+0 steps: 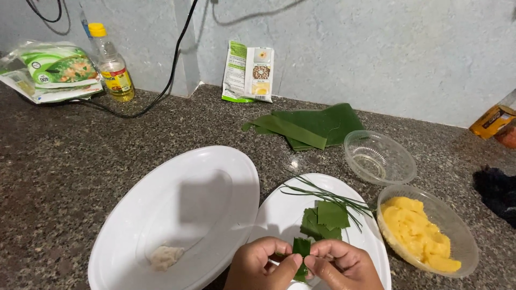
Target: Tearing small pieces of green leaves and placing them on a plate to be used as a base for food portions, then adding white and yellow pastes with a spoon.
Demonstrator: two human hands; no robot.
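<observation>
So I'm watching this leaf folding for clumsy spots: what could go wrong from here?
The small folded green leaf piece is pinched only between the fingers of the left hand and right hand, so it may spring open or tear. The thin green chive strands lie loose across the smaller white plate and could slide off. The clear plastic bowl of yellow paste sits close to the right hand and might get bumped.

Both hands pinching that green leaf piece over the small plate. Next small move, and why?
Probably finish the fold: left hand and right hand pinch the folded green leaf piece from both sides over the small white plate. Thin green chive strands lie close beyond, perhaps for tying it.
</observation>
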